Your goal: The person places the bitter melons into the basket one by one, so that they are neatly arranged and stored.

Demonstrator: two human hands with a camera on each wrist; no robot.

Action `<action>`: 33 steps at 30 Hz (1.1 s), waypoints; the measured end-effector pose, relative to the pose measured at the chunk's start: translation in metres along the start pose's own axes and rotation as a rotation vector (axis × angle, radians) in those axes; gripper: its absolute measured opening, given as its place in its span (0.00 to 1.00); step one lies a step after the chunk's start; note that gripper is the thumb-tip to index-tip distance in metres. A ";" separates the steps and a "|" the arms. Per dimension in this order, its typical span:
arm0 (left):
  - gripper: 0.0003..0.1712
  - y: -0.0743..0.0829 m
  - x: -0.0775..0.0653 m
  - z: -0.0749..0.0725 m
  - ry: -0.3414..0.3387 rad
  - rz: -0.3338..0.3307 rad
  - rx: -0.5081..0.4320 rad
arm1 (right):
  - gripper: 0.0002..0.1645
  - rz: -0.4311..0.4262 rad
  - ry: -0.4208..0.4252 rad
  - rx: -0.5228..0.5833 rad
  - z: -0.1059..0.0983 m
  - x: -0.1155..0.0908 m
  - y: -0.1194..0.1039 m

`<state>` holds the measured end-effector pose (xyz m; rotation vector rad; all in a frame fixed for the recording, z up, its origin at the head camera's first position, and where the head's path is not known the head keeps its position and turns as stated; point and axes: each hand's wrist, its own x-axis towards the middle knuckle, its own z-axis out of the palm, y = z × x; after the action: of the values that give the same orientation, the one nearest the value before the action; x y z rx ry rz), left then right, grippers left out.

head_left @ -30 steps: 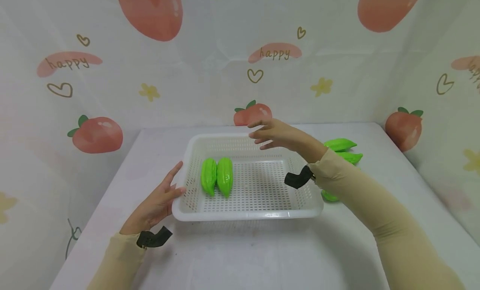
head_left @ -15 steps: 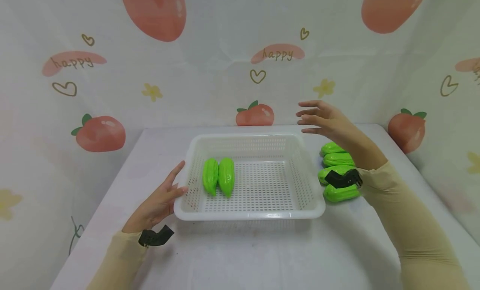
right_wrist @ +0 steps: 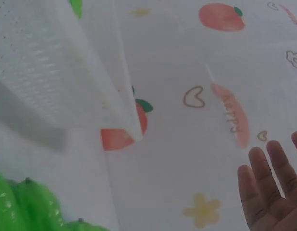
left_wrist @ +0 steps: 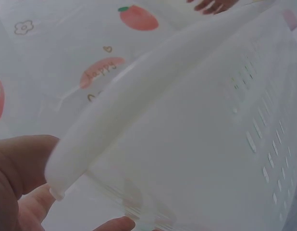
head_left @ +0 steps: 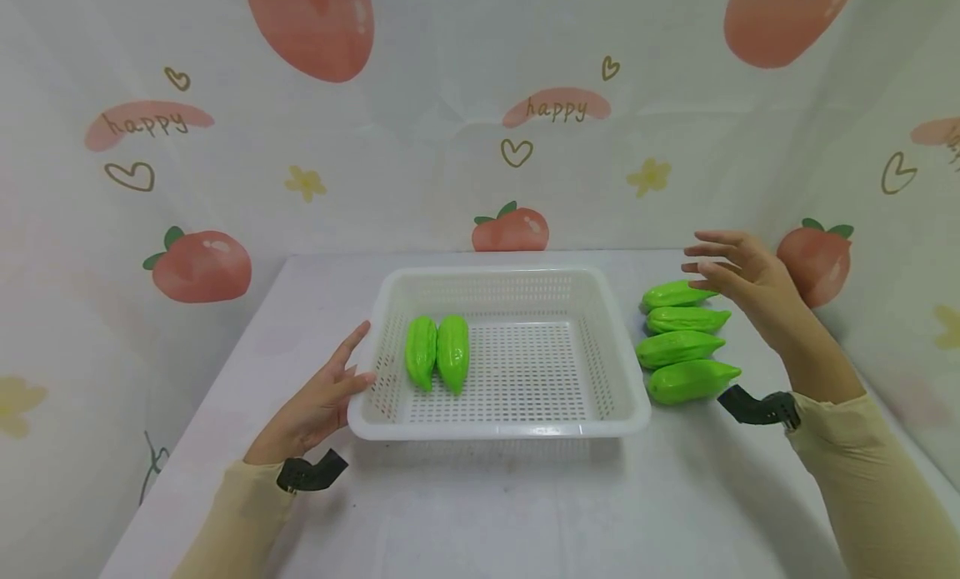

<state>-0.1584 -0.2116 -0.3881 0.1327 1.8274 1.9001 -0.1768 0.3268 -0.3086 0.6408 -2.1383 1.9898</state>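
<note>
- Behind the white surface [head_left: 495,512], fruity backdrop [head_left: 420,158]
- White basket [head_left: 498,431], two green gourds [head_left: 453,352] inside left
- Four more gourds [head_left: 680,348] to its right
- Left hand [head_left: 318,404] touching basket rim, fingers spread; right hand [head_left: 752,283] loose-fingered, holding nothing

The white bench [head_left: 480,504] carries a white perforated plastic basket [head_left: 498,431] toward its far side; just right of that, four green bitter melons [head_left: 680,348] lie in a row from near to far.

beige long sleeves [head_left: 870,479], with a curved black attachment [head_left: 760,407] at each cuff [head_left: 262,482].
</note>
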 end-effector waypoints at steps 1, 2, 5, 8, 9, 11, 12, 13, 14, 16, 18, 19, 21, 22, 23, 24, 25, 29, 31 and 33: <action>0.47 0.000 0.000 0.000 -0.001 0.001 0.000 | 0.25 -0.001 0.003 -0.018 -0.002 -0.005 0.003; 0.47 0.000 0.000 0.000 0.001 0.001 0.002 | 0.25 -0.003 0.003 -0.029 -0.004 -0.010 0.007; 0.47 -0.001 -0.001 0.000 -0.009 0.001 0.004 | 0.26 -0.021 -0.005 -0.093 -0.009 -0.026 0.019; 0.47 0.000 -0.001 0.000 -0.015 0.001 0.006 | 0.26 -0.019 -0.002 -0.189 -0.013 -0.040 0.033; 0.47 0.000 -0.002 0.000 -0.019 0.002 0.004 | 0.26 -0.011 0.003 -0.240 -0.014 -0.045 0.037; 0.47 0.000 -0.002 0.000 -0.018 0.003 0.004 | 0.25 0.018 0.009 -0.326 -0.017 -0.054 0.045; 0.47 0.000 -0.001 0.000 -0.017 0.005 0.005 | 0.25 0.035 0.011 -0.370 -0.018 -0.057 0.049; 0.47 0.000 -0.001 0.000 -0.017 0.005 0.004 | 0.25 0.053 0.011 -0.410 -0.020 -0.061 0.053; 0.47 0.000 -0.001 0.000 -0.017 0.005 0.005 | 0.25 0.067 0.006 -0.447 -0.021 -0.064 0.056; 0.47 0.001 -0.001 0.000 -0.019 0.006 0.004 | 0.24 0.095 -0.008 -0.471 -0.023 -0.070 0.063; 0.48 0.001 -0.002 0.000 -0.020 0.005 0.002 | 0.23 0.114 -0.019 -0.486 -0.025 -0.074 0.068; 0.48 0.001 -0.002 0.000 -0.021 0.004 -0.001 | 0.23 0.123 -0.023 -0.495 -0.026 -0.076 0.071; 0.48 0.002 -0.002 0.001 -0.021 0.005 0.002 | 0.22 0.138 -0.028 -0.513 -0.028 -0.079 0.075; 0.48 0.002 -0.002 0.001 -0.020 0.005 0.003 | 0.22 0.145 -0.029 -0.522 -0.028 -0.080 0.076; 0.48 0.002 -0.003 0.001 -0.018 0.004 0.003 | 0.22 0.152 -0.031 -0.529 -0.029 -0.080 0.078; 0.48 0.002 -0.003 0.001 -0.016 0.004 0.005 | 0.22 0.157 -0.037 -0.536 -0.030 -0.081 0.079; 0.48 0.002 -0.003 0.001 -0.015 0.004 0.008 | 0.22 0.165 -0.043 -0.543 -0.031 -0.081 0.080; 0.47 0.002 -0.002 0.000 -0.021 0.002 0.007 | 0.22 0.203 -0.062 -0.585 -0.034 -0.081 0.084; 0.47 0.001 -0.002 0.000 -0.025 0.003 0.003 | 0.23 0.222 -0.078 -0.604 -0.035 -0.080 0.086; 0.47 0.001 -0.002 -0.001 -0.030 0.004 -0.004 | 0.23 0.232 -0.099 -0.625 -0.037 -0.080 0.087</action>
<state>-0.1574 -0.2130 -0.3865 0.1628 1.8045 1.8947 -0.1469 0.3812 -0.4150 0.4007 -2.7935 1.2541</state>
